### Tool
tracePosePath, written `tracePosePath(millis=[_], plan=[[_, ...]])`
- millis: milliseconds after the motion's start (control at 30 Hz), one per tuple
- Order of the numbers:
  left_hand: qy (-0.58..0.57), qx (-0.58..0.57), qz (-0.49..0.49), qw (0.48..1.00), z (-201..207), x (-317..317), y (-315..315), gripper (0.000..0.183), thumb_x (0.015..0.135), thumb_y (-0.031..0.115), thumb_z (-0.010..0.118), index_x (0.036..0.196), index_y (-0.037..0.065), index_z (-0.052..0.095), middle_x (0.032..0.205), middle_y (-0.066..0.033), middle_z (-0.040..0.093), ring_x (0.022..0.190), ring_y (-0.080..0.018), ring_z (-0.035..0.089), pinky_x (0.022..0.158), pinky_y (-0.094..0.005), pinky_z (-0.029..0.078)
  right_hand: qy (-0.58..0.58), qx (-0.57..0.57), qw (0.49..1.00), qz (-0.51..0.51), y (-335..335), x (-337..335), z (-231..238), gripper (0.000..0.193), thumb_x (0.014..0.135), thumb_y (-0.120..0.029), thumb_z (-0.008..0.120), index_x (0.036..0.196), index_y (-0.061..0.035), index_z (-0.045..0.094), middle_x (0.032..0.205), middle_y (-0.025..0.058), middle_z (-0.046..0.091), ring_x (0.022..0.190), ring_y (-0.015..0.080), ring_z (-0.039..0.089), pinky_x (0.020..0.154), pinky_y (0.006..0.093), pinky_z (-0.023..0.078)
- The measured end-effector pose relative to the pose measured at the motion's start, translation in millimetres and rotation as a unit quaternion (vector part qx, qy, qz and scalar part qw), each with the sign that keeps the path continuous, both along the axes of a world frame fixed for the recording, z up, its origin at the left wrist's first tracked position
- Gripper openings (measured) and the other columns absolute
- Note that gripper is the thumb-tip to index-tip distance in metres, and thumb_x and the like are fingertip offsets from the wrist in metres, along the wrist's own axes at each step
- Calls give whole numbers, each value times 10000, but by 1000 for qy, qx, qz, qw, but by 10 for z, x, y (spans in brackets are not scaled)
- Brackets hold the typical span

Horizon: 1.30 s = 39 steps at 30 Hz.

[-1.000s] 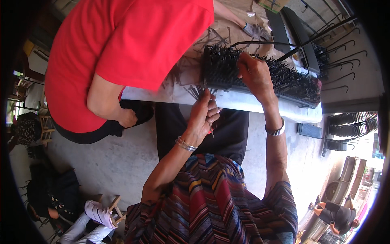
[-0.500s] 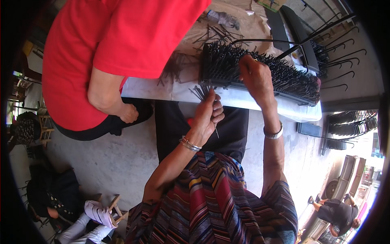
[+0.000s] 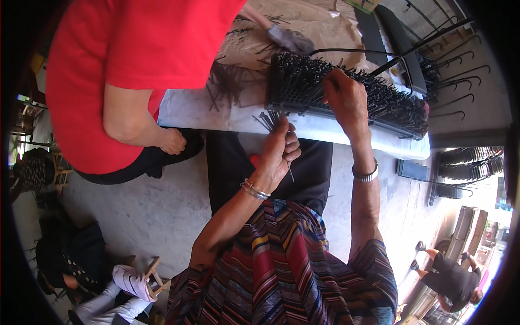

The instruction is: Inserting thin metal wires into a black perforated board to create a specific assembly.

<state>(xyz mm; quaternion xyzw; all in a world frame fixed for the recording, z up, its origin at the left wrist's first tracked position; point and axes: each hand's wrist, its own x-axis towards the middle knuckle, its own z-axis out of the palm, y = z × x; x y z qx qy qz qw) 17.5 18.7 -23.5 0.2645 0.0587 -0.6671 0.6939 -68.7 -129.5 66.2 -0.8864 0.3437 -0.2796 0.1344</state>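
My left hand (image 3: 280, 149) is closed around a small bundle of thin dark rods (image 3: 265, 121), their tips fanned out just below the table's near edge. My right hand (image 3: 348, 100) is over the front of a long black rack (image 3: 292, 105), which is densely filled with upright dark rods (image 3: 303, 73). Its fingers are pinched together among the rods, and whatever they hold is too small or hidden to name. Thin rods also lie loose (image 3: 225, 89) on the table to the left of the rack.
A co-worker in a red shirt (image 3: 162, 49) sits close at left, a gloved hand (image 3: 292, 39) behind the rack. Brown paper (image 3: 330, 27) covers part of the table. A bent black bar (image 3: 357, 51) crosses above the rack. Hooked rods (image 3: 455, 81) hang at right.
The co-worker has shifted left, with the gloved hand and forearm now showing more behind the rack. My right hand has moved slightly right; my left hand has hardly moved.
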Motion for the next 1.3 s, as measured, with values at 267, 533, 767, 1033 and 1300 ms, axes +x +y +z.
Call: tracePosePath(millis=[267, 533, 767, 1033, 1300], plan=[[8, 18, 8, 1000, 34, -15, 9, 307, 968, 388, 533, 813, 129, 476, 604, 69, 324, 477, -44, 294, 394, -188, 220, 30, -21, 999, 18, -42, 115, -165, 128, 898, -103, 511, 844, -29, 600, 576, 125, 613, 571, 261, 660, 548, 357, 486], [9, 29, 34, 999, 41, 73, -20, 297, 981, 375, 509, 838, 118, 476, 601, 62, 338, 478, -50, 297, 397, -193, 225, 38, -63, 997, 4, 160, 131, -247, 67, 843, -142, 616, 872, -81, 618, 771, 142, 620, 737, 352, 623, 610, 429, 478], [21, 33, 52, 998, 75, 152, -75, 277, 989, 352, 499, 847, 115, 471, 614, 53, 339, 492, -56, 300, 402, -193, 234, 54, -64, 995, -49, 118, 57, -315, 162, 863, -136, 609, 1006, -138, 684, 852, 97, 625, 775, 298, 633, 628, 392, 492], [45, 38, 97, 994, 195, 265, -163, 273, 997, 359, 472, 863, 121, 472, 623, 40, 324, 509, -71, 296, 417, -209, 249, -131, 76, 986, 65, 762, -130, -192, 220, 867, 15, 587, 1079, -32, 626, 927, 124, 590, 760, 253, 620, 685, 345, 502], [25, 28, 116, 993, 104, 201, -241, 295, 986, 395, 484, 863, 127, 476, 631, 40, 329, 528, -80, 302, 458, -218, 265, -119, 92, 974, 168, 1166, -331, -456, 348, 773, 114, 624, 1098, 2, 566, 975, 137, 637, 867, 271, 651, 753, 323, 526]])
